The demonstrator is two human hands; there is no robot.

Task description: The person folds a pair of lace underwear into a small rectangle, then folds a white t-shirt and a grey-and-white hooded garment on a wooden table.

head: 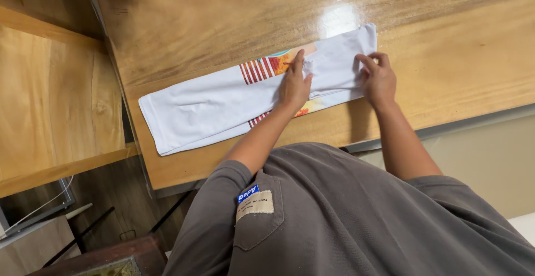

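Note:
A white garment (206,106) with a red-striped and orange print lies folded into a long strip on a glossy wooden table (223,19). My left hand (294,83) presses flat on the strip near its middle, fingers over the printed part. Near the strip's right end, my right hand (378,77) pinches the white fabric with bent fingers. Both forearms reach from my grey shirt at the bottom of the view.
The table's near edge (446,126) runs diagonally by my body. A lower wooden surface (50,103) sits to the left, with a thin white cable (39,206) below it. A dark wooden object (111,256) stands at the bottom left on the floor.

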